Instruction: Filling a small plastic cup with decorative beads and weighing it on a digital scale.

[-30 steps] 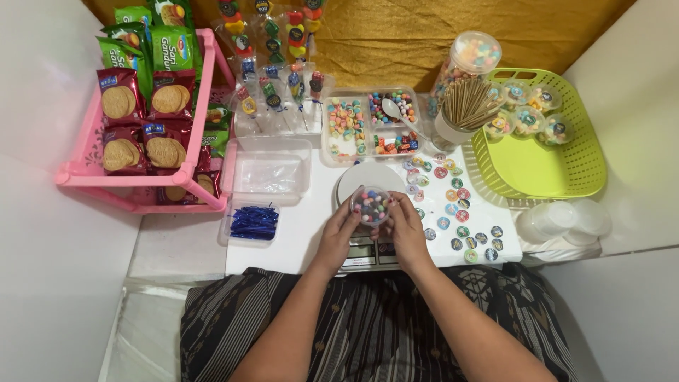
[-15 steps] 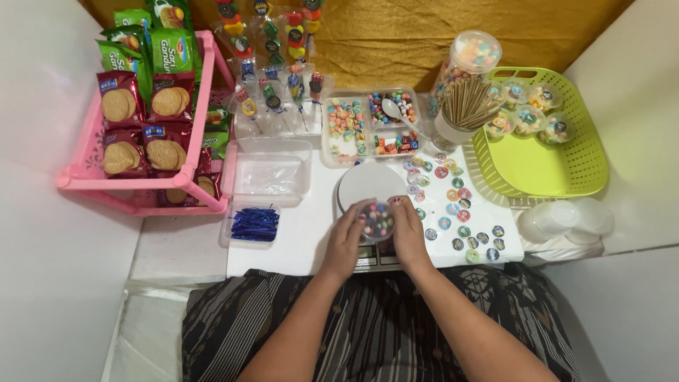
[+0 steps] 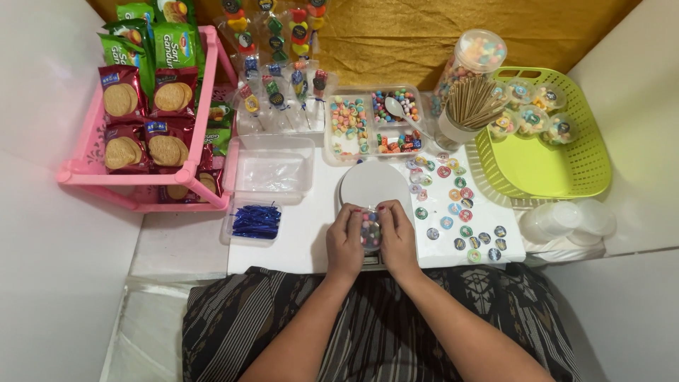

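Just below the white disc (image 3: 373,185), at the near edge of the table (image 3: 311,240), both hands meet around a small clear cup (image 3: 370,230) filled with coloured candies. Left hand (image 3: 344,244) presses against the cup's left side, its fingers curled and closed onto it; right hand (image 3: 399,240) does the same from the right, fingers bent inward with the tips on the cup's upper rim. Only a narrow strip of the cup shows between them.

Right of the disc, many round stickers (image 3: 456,205) lie scattered flat on the table. Further right of the disc sits a green basket (image 3: 566,170) with several filled cups in its far corner, and clear lids (image 3: 566,219) are stacked just below it. Behind the disc stands a divided tray (image 3: 375,124) of candies with a spoon in it, and next to that a cup of wooden sticks (image 3: 470,106) and a tall candy jar (image 3: 475,56). Left of the disc is an empty clear box (image 3: 272,170), with a smaller box of blue twist ties (image 3: 256,221) just in front of it. Far left of the disc, a pink rack (image 3: 92,173) holds biscuit packets (image 3: 145,106). Candy skewers (image 3: 279,64) in wrappers stand behind the clear box.
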